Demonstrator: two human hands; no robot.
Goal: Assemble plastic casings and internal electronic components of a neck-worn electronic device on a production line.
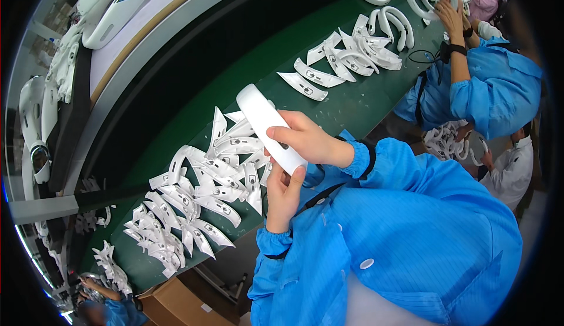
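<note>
The long plastic piece you hold is plain white, with one small dark mark on its face. Your sleeves are bright blue with dark cuffs and a fine grid weave. The desk under the parts is dark green. The pile of curved parts to your left is white with small grey insets. Far right, a co-worker's coat is the same blue. Near left, the cardboard box is brown.
</note>
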